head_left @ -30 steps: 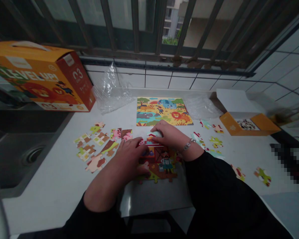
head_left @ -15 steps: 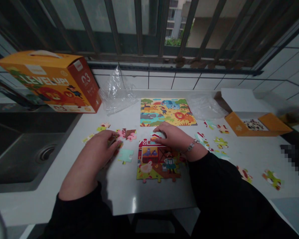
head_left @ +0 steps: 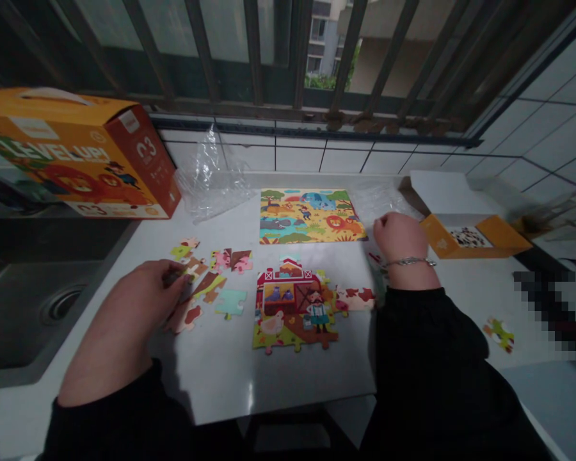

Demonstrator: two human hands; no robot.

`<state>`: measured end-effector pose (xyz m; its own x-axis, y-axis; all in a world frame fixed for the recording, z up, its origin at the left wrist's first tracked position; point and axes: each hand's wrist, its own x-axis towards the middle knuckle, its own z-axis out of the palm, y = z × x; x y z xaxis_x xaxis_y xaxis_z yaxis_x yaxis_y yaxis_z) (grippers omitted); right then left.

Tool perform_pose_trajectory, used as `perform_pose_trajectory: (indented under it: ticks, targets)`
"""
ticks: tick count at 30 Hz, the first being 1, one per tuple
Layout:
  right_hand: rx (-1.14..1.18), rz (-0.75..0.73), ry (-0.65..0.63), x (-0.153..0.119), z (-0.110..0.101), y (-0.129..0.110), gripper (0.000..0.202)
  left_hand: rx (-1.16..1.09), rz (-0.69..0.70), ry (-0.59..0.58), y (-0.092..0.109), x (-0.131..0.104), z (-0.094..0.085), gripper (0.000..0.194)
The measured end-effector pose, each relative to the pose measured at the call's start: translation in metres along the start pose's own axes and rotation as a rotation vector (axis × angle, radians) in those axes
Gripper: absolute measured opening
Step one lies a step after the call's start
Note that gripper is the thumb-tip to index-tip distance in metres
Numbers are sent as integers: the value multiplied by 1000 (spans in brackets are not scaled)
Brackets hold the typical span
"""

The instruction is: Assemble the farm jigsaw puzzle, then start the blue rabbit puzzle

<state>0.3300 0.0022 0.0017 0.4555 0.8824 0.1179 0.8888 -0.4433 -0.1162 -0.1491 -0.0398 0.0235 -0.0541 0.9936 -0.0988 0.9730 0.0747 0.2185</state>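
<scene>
My left hand (head_left: 146, 301) is at the left group of puzzle pieces, fingers curled with the thumb against them; a green-and-brown puzzle piece (head_left: 171, 276) shows between them. Beside it lie a brown-spotted piece (head_left: 191, 316), a pale blue piece (head_left: 231, 302) and joined pig pieces (head_left: 232, 260). In the middle is a partly joined barn puzzle (head_left: 292, 314) with a farmer and a hen. A roof-top piece (head_left: 290, 265) sits at its upper edge, and a cow piece (head_left: 356, 298) at its right. My right hand (head_left: 402, 240) is closed beyond the puzzle's right side; its fingertips are hidden.
A finished-looking animal picture (head_left: 312, 218) lies at the back, between crumpled clear plastic (head_left: 216, 182) and more plastic (head_left: 381, 200). An orange box (head_left: 77, 160) stands left by the sink (head_left: 60, 256). An open box (head_left: 475, 237) and a loose piece (head_left: 500, 335) are on the right.
My right hand has let go of the roof-top piece and moved right. My left hand has drawn away to the left, uncovering more pieces. The view has shifted slightly right.
</scene>
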Motion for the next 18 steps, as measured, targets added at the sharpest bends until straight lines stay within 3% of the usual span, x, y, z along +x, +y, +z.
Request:
perform_pose_trajectory:
  ticks: [2,5,9,14,18]
  targets:
    - [-60,122,-69,9,5,27,35,37,-19,-41,3,-1,0,44]
    - [-73,164,-144,16,17,46,37,47,-12,-77,5,-1,-2,47]
    - [-66,154,-150,18,25,45,40,51,-26,-80,3,4,3,45]
    - [-22,153,-128,15,18,41,47,44,-59,-71,-1,5,9,38]
    - [97,33,-114,10,3,35,32,24,-48,-70,0,5,9,41]
